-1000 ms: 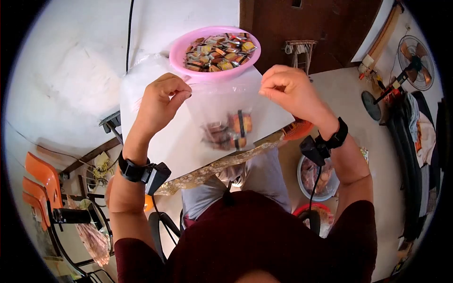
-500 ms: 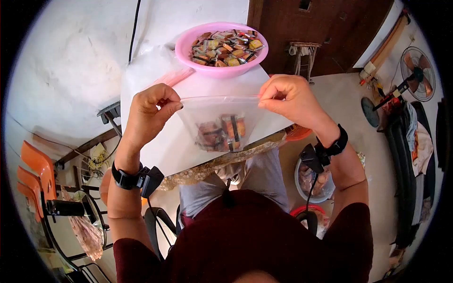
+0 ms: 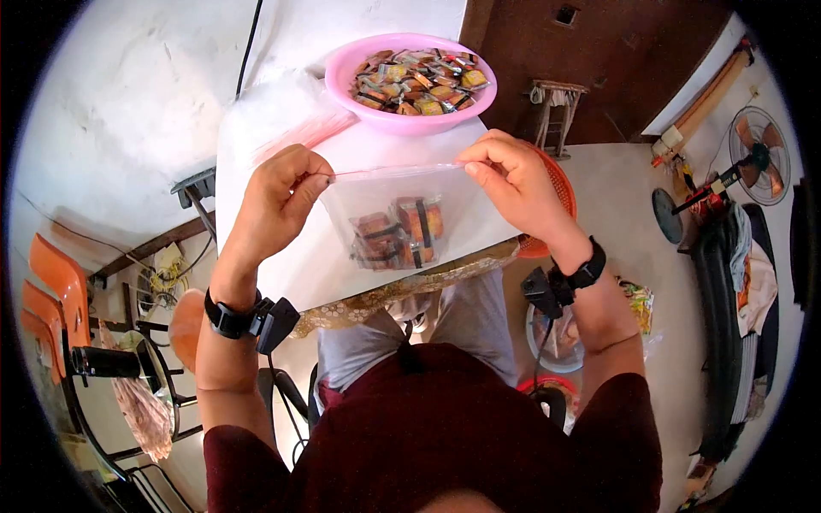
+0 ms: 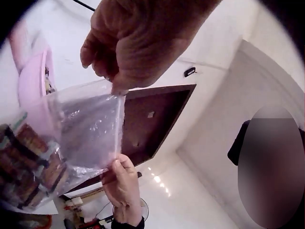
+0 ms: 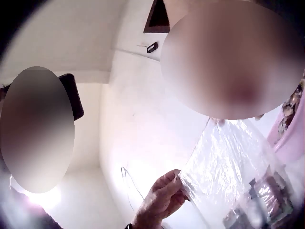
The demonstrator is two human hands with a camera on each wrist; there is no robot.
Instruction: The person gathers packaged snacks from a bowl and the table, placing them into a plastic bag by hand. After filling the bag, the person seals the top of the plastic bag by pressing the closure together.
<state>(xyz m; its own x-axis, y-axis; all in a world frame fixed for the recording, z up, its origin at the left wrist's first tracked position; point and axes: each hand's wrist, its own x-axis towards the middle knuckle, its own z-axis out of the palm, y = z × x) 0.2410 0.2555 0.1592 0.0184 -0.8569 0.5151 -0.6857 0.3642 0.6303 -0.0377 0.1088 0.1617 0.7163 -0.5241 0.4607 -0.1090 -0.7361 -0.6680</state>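
A clear plastic zip bag point(image 3: 342, 209) hangs between my two hands over the near part of the white table. At the left end of its top edge, my left hand point(image 3: 278, 201) pinches the corner between thumb and fingers. My right hand point(image 3: 517, 190) pinches the opposite end, so the top edge is stretched nearly straight. Several wrapped brown snack packets with dark bands point(image 3: 421, 224) lie at the bottom of the bag. In the left wrist view, the bag point(image 4: 90, 129) runs from my left hand point(image 4: 140, 43) to my right hand point(image 4: 121, 183).
A pink basin point(image 3: 336, 73) full of similar packets stands at the table's back. Beside it lie more clear bags with pink edges point(image 3: 308, 135). An orange basket point(image 3: 560, 184) is right of the white table point(image 3: 299, 274). Orange chairs point(image 3: 60, 274) stand at left, a fan point(image 3: 757, 158) at right.
The bag and its packets, blurred with motion a second ago, now hang steadier. The top edge is pulled taut, and my right hand sits slightly further left in the view. Both hands keep their pinch.
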